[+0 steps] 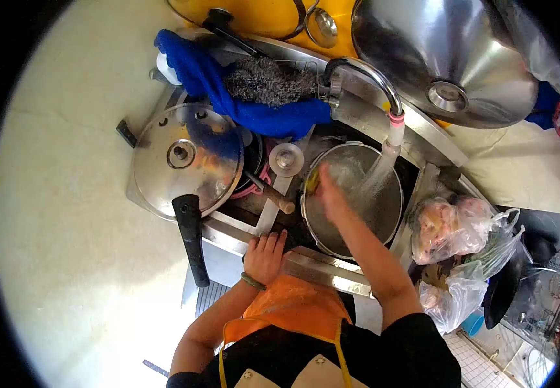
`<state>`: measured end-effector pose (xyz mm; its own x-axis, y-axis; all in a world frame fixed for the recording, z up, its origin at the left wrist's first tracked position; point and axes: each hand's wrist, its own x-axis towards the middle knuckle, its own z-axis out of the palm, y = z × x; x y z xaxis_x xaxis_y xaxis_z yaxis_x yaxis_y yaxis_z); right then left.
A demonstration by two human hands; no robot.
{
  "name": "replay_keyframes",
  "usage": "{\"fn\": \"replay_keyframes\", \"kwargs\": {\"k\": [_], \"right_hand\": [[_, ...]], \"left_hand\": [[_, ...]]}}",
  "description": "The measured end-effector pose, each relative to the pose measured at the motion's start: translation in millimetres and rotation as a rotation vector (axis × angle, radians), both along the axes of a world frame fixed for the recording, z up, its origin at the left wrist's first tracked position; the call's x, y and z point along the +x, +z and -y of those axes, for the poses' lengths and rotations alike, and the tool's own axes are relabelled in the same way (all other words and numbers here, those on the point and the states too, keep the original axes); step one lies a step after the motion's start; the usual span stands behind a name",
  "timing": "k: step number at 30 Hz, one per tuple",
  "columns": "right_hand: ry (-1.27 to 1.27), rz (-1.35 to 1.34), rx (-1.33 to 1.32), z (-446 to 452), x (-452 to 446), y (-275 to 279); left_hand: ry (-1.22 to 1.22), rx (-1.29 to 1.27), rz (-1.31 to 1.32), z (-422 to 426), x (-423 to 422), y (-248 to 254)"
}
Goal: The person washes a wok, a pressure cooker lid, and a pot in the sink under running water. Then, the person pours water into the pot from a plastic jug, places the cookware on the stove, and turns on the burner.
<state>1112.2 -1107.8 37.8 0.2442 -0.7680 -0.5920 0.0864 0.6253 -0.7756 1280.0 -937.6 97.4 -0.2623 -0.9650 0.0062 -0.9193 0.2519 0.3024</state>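
Note:
Inside a round metal pot (pixel 304 216) in the sink, my right hand (pixel 333 197) is closed on a small yellow-green piece that looks like a sponge (pixel 312 180), against the pot's left inner wall. The hand is slightly blurred. Water pours from the curved faucet (pixel 395 119) into the pot's right side. My left hand (pixel 266 257) rests with its fingers laid over the front rim of the sink (pixel 319 268), holding nothing. Left of the pot are a small round metal lid (pixel 286 159) and a wooden handle (pixel 273 197).
A pressure pot with a metal lid (pixel 212 174) sits at the left, its black handle (pixel 191 242) jutting out. Behind lie a blue cloth (pixel 267 121) and steel wool (pixel 270 82). A large metal lid (pixel 409 58) leans behind. Plastic bags of food (pixel 451 226) lie right.

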Motion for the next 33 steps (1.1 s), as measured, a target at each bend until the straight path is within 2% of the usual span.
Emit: {"fn": "replay_keyframes", "kwargs": {"k": [3, 5, 7, 8, 9, 10, 12, 13, 15, 16, 18, 19, 21, 23, 25, 27, 28, 30, 32, 33], "right_hand": [[0.763, -0.508, -0.232, -62.0, -14.8, 57.3], [0.928, -0.549, -0.334, -99.0, -47.2, 64.7], [1.443, -0.616, -0.076, -86.6, -80.9, 103.7], [1.485, -0.600, -0.274, -93.7, -123.3, 82.1], [1.506, -0.604, -0.342, -97.1, -138.4, 74.4], [1.525, -0.609, -0.411, -97.9, -146.9, 75.2], [1.532, -0.668, -0.278, -96.2, -152.3, 81.9], [1.492, -0.554, -0.166, -98.9, -138.1, 83.8], [1.436, -0.468, -0.509, -107.1, -95.3, 91.4], [1.321, -0.417, -0.696, -109.6, -84.0, 63.4], [1.106, -0.488, -0.768, -101.2, -48.0, 48.4], [1.010, -0.603, -0.661, -84.9, -23.1, 60.8], [0.687, -0.703, -0.971, -60.5, -0.1, 36.3], [0.614, -0.967, -1.303, -14.5, 5.0, 29.1], [0.516, -1.097, -1.199, 36.7, -12.5, -8.4], [0.266, -1.104, -1.013, 60.9, -40.4, -4.9], [0.299, -1.286, -0.923, 61.3, -66.2, -19.5], [0.377, -1.466, -0.549, 54.7, -103.3, -19.2], [0.524, -1.560, -0.323, 21.3, -125.8, 0.4], [0.625, -1.667, -0.380, 1.2, -133.8, 3.8]], "left_hand": [[0.010, -0.001, -0.012, -1.3, -0.2, 0.1], [0.020, -0.014, -0.029, -0.8, -1.2, 0.8], [0.018, -0.035, -0.026, 0.2, -1.1, 1.2], [0.022, -0.044, -0.021, -0.9, -1.0, 1.8], [0.017, -0.035, -0.014, -1.6, -0.4, 2.2], [0.013, -0.030, -0.008, -0.9, -0.3, 2.1], [0.015, -0.028, 0.001, 0.8, -0.6, 2.4], [0.021, -0.029, 0.004, 0.7, -1.1, 2.6], [0.023, -0.035, 0.006, -0.2, -1.2, 1.4], [0.020, -0.041, 0.005, -0.2, -0.7, 0.1], [0.022, -0.049, -0.001, -0.3, -0.9, -2.6], [0.028, -0.051, -0.003, -0.1, -0.5, -3.2], [0.037, -0.031, -0.002, 1.8, -1.0, -1.6], [0.039, 0.017, 0.002, 2.5, -1.5, 3.8], [0.039, 0.034, -0.009, 3.7, -1.6, 3.8], [0.038, 0.044, -0.015, -0.1, -1.9, 3.9], [0.041, 0.033, -0.016, 0.3, -1.4, 2.1], [0.043, 0.004, -0.016, 3.9, 0.6, 0.7], [0.042, -0.013, -0.014, 1.8, 0.8, 2.0], [0.041, 0.002, -0.022, -1.0, 0.4, 0.3]]}}
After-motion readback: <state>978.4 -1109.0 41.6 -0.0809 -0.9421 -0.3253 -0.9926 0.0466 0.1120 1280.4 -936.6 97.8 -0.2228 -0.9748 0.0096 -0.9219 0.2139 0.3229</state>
